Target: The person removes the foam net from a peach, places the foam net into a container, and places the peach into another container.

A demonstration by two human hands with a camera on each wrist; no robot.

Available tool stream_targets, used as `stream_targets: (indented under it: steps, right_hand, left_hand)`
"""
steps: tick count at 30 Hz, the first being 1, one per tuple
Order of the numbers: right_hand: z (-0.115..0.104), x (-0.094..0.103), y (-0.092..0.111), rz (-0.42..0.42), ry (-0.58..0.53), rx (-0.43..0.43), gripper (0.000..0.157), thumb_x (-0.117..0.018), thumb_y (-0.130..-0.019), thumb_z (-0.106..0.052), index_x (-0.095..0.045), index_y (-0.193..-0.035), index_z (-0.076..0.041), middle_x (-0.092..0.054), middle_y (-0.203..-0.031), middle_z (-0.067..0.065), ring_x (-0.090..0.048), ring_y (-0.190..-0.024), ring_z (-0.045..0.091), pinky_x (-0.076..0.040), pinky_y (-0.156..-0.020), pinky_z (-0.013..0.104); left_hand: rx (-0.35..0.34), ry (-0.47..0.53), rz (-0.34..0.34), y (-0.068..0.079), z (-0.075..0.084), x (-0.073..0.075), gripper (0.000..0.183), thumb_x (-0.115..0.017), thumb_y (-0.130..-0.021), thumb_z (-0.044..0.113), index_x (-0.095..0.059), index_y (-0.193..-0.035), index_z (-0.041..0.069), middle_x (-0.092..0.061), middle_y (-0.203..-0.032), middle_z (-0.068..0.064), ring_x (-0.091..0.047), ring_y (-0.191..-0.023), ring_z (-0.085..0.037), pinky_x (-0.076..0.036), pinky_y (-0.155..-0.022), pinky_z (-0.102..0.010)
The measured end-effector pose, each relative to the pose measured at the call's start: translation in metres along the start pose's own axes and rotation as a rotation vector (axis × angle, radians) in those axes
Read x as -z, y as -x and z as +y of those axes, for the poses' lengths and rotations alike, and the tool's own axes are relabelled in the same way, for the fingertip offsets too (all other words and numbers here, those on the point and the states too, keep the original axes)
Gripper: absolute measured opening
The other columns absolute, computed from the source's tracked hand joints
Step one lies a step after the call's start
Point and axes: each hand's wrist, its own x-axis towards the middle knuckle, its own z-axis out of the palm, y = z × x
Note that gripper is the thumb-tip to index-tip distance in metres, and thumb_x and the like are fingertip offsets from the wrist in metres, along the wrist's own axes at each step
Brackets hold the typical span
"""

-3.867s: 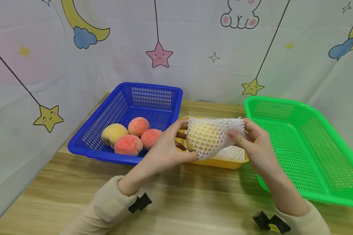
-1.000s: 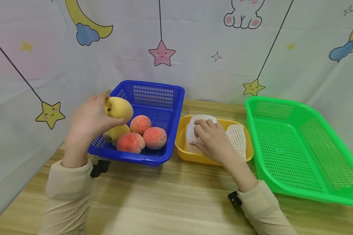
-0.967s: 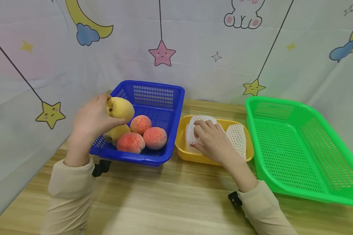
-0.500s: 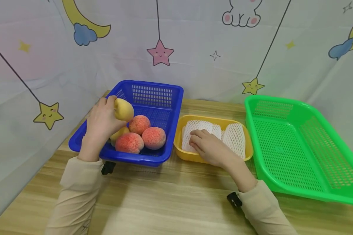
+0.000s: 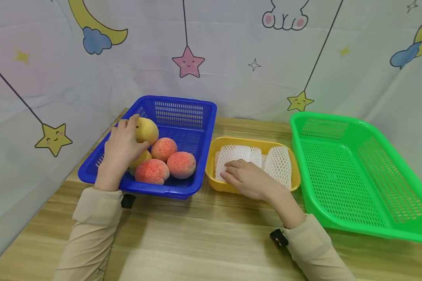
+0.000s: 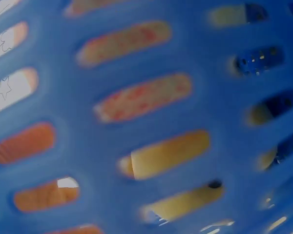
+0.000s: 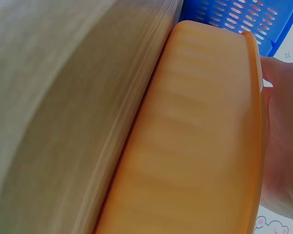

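My left hand (image 5: 121, 146) holds a yellow round fruit (image 5: 147, 131) with a dark dimple, over the left side of the blue basket (image 5: 183, 190). Beneath it another yellow fruit (image 5: 140, 159) is partly hidden by the hand. Close by lie red-pink peaches (image 5: 152, 171) in the basket. Over the yellow tray (image 5: 216, 185), my right hand (image 5: 251, 179) lies with loosely bent fingers at the white foam nets (image 5: 228, 154); its fingertips are partly hidden. Through the basket's slots, the left wrist view shows bits of yellow fruit (image 6: 171, 156) and peach. Mostly the tray's outer wall (image 7: 195, 136) fills the right wrist view.
A green basket (image 5: 332, 175) stands right of the yellow tray, close to its edge. All three containers stand on a wooden table (image 5: 197, 242). A printed white curtain (image 5: 225, 93) hangs behind and at the left.
Earlier both hands held a yellow fruit in a foam net. The fruit is now out of the net, carried left to the blue basket; a raised net at my right hand has sunk into the tray.
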Motion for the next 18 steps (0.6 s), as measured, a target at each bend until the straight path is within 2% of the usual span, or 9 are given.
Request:
stream_targets:
  steps: [8, 18]
  right_hand:
    - [-0.0007, 0.0004, 0.0000, -0.002, 0.012, -0.003, 0.045, -0.036, -0.103, -0.037, -0.064, -0.123, -0.009, -0.058, -0.134, 0.012, -0.049, -0.130, 0.029, -0.038, -0.110, 0.044]
    - [-0.0006, 0.0005, 0.0001, 0.001, 0.002, -0.004, 0.043, -0.037, -0.102, -0.038, -0.065, -0.120, -0.010, -0.060, -0.130, 0.009, -0.051, -0.128, 0.027, -0.039, -0.109, 0.043]
  left_hand:
    - [0.020, -0.050, -0.102, -0.0019, -0.0002, -0.0027, 0.057, -0.058, -0.091, 0.029, -0.044, -0.138, 0.001, -0.043, -0.135, -0.031, -0.043, -0.120, -0.051, -0.036, -0.096, -0.069]
    - [0.029, -0.066, -0.125, -0.0029, -0.0003, -0.0029, 0.055, -0.056, -0.092, 0.032, -0.045, -0.137, 0.002, -0.044, -0.136, -0.030, -0.044, -0.121, -0.051, -0.037, -0.096, -0.068]
